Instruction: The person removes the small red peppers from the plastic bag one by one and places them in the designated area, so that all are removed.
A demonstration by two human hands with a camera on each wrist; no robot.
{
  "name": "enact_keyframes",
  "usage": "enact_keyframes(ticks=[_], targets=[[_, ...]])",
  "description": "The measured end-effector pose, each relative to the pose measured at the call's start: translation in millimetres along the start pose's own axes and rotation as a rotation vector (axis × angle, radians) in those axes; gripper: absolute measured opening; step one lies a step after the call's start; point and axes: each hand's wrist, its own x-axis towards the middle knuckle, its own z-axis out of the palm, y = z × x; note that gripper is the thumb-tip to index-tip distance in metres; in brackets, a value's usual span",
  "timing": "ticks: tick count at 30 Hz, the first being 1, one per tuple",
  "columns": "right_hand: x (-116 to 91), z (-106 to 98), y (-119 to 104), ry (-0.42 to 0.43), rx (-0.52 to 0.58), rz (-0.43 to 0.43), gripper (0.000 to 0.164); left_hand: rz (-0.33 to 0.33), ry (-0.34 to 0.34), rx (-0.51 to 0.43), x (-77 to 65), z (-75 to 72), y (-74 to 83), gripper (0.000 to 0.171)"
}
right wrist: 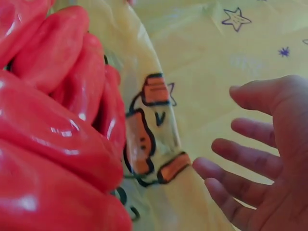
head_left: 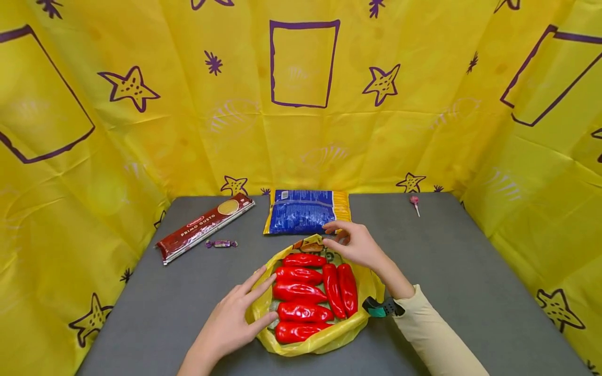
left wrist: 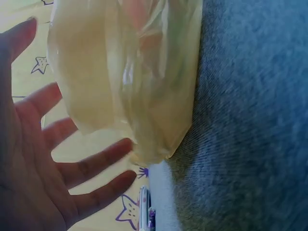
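A yellow plastic bag [head_left: 345, 334], its mouth spread wide, sits at the front middle of the table. Glossy red peppers [head_left: 301, 292] fill it, several stacked crosswise at the left and two lengthwise at the right. My left hand [head_left: 230, 318] is at the bag's left side, fingers spread and slightly bent; the left wrist view has the palm facing the bag's wall [left wrist: 159, 91]. Over the far right rim is my right hand [head_left: 357, 245], its fingers gently bent. In the right wrist view its fingertips [right wrist: 202, 166] are right beside the printed rim, holding nothing.
Behind the bag lies a blue and yellow packet [head_left: 301, 211]. A long dark red pasta pack [head_left: 202, 227] lies slantwise at the back left, with a purple wrapped candy [head_left: 221, 244] in front of it. A pink lollipop [head_left: 415, 201] lies back right. Yellow cloth [head_left: 301, 141] walls the table.
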Motion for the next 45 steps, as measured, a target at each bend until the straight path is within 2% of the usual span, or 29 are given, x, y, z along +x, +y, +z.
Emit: enact_keyframes(ticks=[7, 10, 14, 19, 24, 31, 37, 45], targets=[[7, 13, -8, -0.065, 0.005, -0.057, 0.03, 0.037, -0.018, -0.013, -5.0, 2.4, 0.0, 0.076], [9, 15, -11, -0.092, 0.005, -0.073, 0.028, -0.005, -0.058, -0.036, -3.9, 4.5, 2.5, 0.083], [11, 18, -14, -0.153, -0.015, -0.081, 0.027, -0.074, -0.093, -0.069, -0.9, 10.1, 8.8, 0.101], [14, 24, -15, -0.216, -0.046, -0.054, 0.028, -0.098, -0.055, -0.048, 4.8, 17.1, 11.0, 0.124], [17, 32, -11, -0.255, -0.028, -0.039, 0.029, -0.104, -0.061, -0.021, 11.0, 20.3, 6.2, 0.132], [22, 43, -5, -0.26, -0.044, -0.024, 0.028, -0.095, -0.04, 0.004, 15.8, 17.3, -4.0, 0.135], [34, 54, 0, -0.242, -0.041, -0.03, 0.027, -0.094, -0.054, 0.016, 22.5, 10.0, -14.9, 0.136], [54, 70, -1, -0.226, -0.04, -0.071, 0.025, -0.085, -0.063, -0.028, 34.6, 1.3, -30.0, 0.132]])
